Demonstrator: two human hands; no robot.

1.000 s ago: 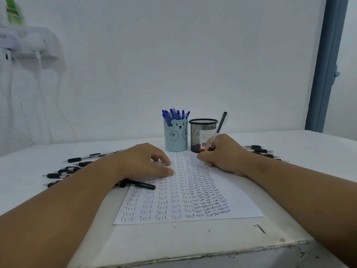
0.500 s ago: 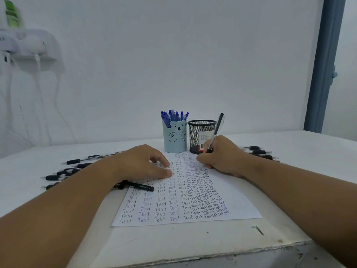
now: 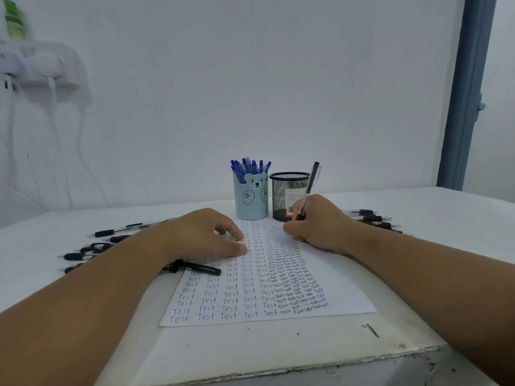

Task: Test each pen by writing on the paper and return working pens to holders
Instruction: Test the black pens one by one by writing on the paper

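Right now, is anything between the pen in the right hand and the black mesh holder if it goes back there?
Nothing visible blocks it. The right hand grips the black pen just in front of the mesh holder, whose open top shows no pens. The blue bear holder stands beside it to the left, off that path.

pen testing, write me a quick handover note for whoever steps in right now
Right hand grips a black pen, tip down near the top of the paper.
Left hand rests on the paper with fingers bent, pinning it down.
Done: the paper is mostly rows of "Test"; the blue bear holder is full of blue pens.
Left: the mesh holder shows no pens; black pens lie loose at left, at right, and one by the left wrist. Whether those are tested cannot be told.
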